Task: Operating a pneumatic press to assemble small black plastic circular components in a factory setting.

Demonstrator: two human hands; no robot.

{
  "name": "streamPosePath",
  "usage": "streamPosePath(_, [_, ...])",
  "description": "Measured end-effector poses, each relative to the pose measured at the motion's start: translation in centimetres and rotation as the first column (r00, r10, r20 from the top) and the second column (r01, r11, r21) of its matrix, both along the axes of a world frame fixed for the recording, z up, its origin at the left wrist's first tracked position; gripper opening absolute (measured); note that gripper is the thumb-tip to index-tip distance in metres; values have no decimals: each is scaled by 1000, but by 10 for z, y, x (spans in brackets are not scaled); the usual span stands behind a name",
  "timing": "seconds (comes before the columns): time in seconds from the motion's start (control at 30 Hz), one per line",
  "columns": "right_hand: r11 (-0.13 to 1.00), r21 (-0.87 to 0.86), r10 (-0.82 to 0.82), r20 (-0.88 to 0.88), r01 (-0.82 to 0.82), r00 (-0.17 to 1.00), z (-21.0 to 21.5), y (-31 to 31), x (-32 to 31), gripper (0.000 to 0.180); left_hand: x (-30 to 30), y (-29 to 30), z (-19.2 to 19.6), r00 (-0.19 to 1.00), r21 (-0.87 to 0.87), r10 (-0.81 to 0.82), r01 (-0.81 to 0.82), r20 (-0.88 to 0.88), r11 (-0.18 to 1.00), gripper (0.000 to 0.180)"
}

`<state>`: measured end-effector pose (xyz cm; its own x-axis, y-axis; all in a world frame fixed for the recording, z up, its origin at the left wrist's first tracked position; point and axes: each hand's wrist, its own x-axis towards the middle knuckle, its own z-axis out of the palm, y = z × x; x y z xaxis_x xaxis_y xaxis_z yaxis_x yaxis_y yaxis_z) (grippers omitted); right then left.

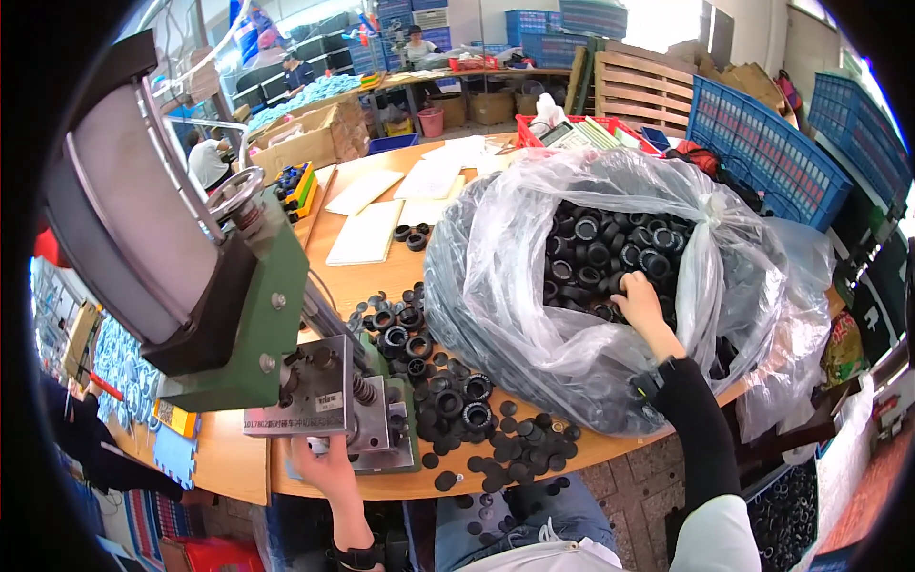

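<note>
Risk of spillage at the near edge of the round wooden table [238, 462], with loose black rubber rings [434, 381] and flat black discs [515, 446] heaped right up to the rim beside the green press machine [262, 315]; a nudge from an arm or from the sagging bag likely enough to send some to the floor. Risk too of the thin clear plastic bag [496, 286] tearing or slumping off the table's right edge under its load of black rings. Right hand [640, 303] sunk into the bag's open mouth, fingers curled down among the rings there, closed or not impossible to tell, nothing clearly lifted. Left hand [329, 469] at the near edge below the press's grey metal base [319, 396], fingers loosely bent and touching its underside, palm showing nothing gripped. Hands well apart, the pile of rings between them. Sheets of pale paper [367, 234] toward the far edge.
</note>
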<state>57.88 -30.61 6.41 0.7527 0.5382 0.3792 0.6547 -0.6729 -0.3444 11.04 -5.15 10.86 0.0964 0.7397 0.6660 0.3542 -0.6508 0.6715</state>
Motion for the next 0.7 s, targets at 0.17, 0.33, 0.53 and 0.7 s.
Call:
streamPosePath(0.17, [797, 479, 346, 136, -368, 928, 57, 20, -76, 25, -15, 6, -21, 993, 6, 13, -12, -115, 1000, 38])
streamPosePath(0.33, [655, 440, 660, 64, -615, 749, 99, 33, -186, 19, -39, -19, -25, 998, 101, 68, -68, 8, 993, 53])
streamPosePath(0.53, [498, 566, 859, -219, -657, 463, 101, 118, -315, 50, -167, -49, -101, 891, -83, 387, -416, -238, 906, 60])
streamPosePath(0.7, [493, 537, 859, -173, -684, 483, 74, 175, -355, 56, -228, -32, -164, 740, -222, 547, -653, -391, 724, 74])
